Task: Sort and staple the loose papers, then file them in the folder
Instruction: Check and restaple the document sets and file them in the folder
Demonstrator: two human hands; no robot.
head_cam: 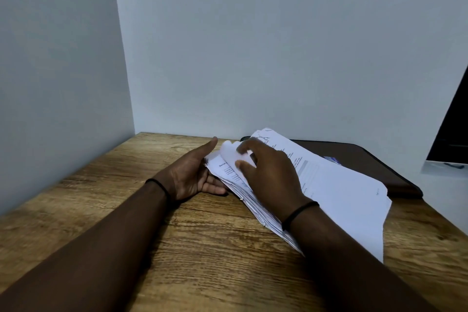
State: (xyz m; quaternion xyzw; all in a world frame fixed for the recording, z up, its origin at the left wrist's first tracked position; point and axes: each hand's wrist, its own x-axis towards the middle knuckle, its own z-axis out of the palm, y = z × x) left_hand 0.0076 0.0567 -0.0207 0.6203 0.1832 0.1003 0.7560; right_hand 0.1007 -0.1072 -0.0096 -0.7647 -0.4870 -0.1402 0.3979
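Your left hand [192, 175] cradles the stack of white printed papers [329, 185] | your right hand [266, 172] pinches its top sheets | dark brown folder [379, 159] behind stack.

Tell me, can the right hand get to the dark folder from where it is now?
Probably yes. The right hand is lifting sheets on the paper stack, and the folder lies just beyond it by the wall. Nothing stands between them, but papers overlap the folder's near edge, so they would need shifting before it opens.
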